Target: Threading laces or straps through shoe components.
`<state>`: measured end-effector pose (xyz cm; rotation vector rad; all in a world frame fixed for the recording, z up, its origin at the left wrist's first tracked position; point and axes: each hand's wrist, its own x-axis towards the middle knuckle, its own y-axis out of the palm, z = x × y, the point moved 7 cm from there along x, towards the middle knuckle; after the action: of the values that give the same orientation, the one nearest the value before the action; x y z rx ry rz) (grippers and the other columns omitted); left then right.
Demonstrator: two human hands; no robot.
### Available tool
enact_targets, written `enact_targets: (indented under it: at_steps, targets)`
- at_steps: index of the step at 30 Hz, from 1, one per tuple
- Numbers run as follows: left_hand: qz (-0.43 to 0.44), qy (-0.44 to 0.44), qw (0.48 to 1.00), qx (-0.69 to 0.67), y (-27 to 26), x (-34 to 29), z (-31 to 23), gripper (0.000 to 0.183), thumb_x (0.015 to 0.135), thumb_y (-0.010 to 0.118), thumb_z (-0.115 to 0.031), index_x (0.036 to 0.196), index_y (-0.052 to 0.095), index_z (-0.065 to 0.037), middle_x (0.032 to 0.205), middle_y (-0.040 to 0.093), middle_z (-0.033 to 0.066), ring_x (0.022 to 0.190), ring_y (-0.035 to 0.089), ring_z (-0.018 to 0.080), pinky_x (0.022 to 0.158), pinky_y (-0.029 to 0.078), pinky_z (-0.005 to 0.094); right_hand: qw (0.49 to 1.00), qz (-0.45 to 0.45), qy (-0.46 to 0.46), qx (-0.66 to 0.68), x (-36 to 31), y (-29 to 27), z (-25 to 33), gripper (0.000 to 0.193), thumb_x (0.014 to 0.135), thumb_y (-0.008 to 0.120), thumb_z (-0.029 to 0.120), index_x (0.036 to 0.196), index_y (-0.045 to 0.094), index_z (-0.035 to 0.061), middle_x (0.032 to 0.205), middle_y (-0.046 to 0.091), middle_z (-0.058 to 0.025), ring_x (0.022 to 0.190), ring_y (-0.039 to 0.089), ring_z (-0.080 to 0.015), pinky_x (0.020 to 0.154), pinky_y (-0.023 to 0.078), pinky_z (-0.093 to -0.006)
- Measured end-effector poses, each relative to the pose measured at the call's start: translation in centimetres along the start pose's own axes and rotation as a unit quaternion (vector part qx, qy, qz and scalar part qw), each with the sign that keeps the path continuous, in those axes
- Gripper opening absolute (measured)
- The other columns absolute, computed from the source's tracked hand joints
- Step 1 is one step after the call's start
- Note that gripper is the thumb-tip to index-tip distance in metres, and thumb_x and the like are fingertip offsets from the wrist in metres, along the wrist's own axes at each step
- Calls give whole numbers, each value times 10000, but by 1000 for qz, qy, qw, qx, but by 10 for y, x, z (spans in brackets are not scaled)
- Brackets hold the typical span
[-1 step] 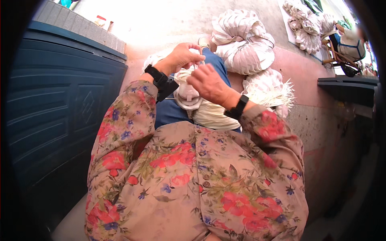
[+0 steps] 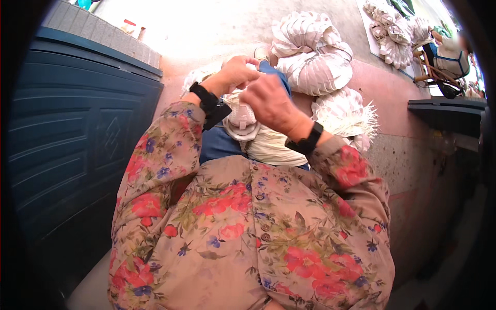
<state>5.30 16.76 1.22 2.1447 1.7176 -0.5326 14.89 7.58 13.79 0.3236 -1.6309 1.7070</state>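
Note:
My left hand (image 2: 235, 73) is closed in a pinch, thumb and fingertips together. Curled and slightly blurred, my right hand (image 2: 269, 101) meets it at the fingertips. Whatever lies between the fingers is too small or hidden to make out. Just below the hands, a whitish-pink mesh shoe upper (image 2: 241, 117) with a heel tab rests between my legs. A thick bundle of cream cords like shoelaces (image 2: 274, 149) lies across my lap beside it.
Large coiled bundles of white pieces (image 2: 318, 57) lie on the floor ahead, with a fringed pale bundle (image 2: 343, 116) nearer. A dark blue panelled door (image 2: 88, 124) stands at left. Far right, a person (image 2: 448, 57) sits near more white bundles (image 2: 395, 39).
My right hand has moved up and slightly left, closing against the left fingertips. The left hand has shifted only a little; the bundles are unmoved.

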Motion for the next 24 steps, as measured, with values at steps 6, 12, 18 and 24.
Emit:
enact_targets:
  at_steps: [6, 12, 18, 24]
  targets:
    - [33, 21, 939, 342, 34, 5, 32, 318, 780, 656, -248, 947, 614, 20, 804, 649, 186, 700, 646, 275, 616, 499, 359, 934, -316, 63, -153, 22, -145, -14, 47, 823, 615, 67, 828, 575, 42, 823, 531, -66, 753, 503, -211, 656, 422, -300]
    - [-91, 165, 875, 445, -24, -33, 18, 219, 861, 505, -166, 953, 610, 3, 743, 625, 149, 489, 591, 213, 504, 484, 344, 886, -406, 98, -199, 6, -184, -12, 133, 858, 621, 127, 862, 566, 7, 842, 526, -64, 736, 513, -169, 665, 436, -268]
    - [-15, 36, 925, 379, -49, -59, 55, 224, 864, 497, -113, 1050, 553, -1, 822, 625, 177, 543, 610, 235, 532, 490, 362, 891, -396, 146, -168, 4, -189, -34, 167, 895, 579, 163, 908, 560, -2, 844, 564, -62, 758, 521, -147, 666, 425, -239]
    - [-32, 166, 847, 505, -40, -70, 40, 233, 815, 545, -107, 1026, 560, -11, 842, 614, 218, 799, 594, 369, 720, 464, 425, 772, -270, 344, 461, -11, -111, -75, 221, 965, 437, 231, 963, 503, 21, 756, 568, -52, 597, 530, -106, 565, 448, -213]
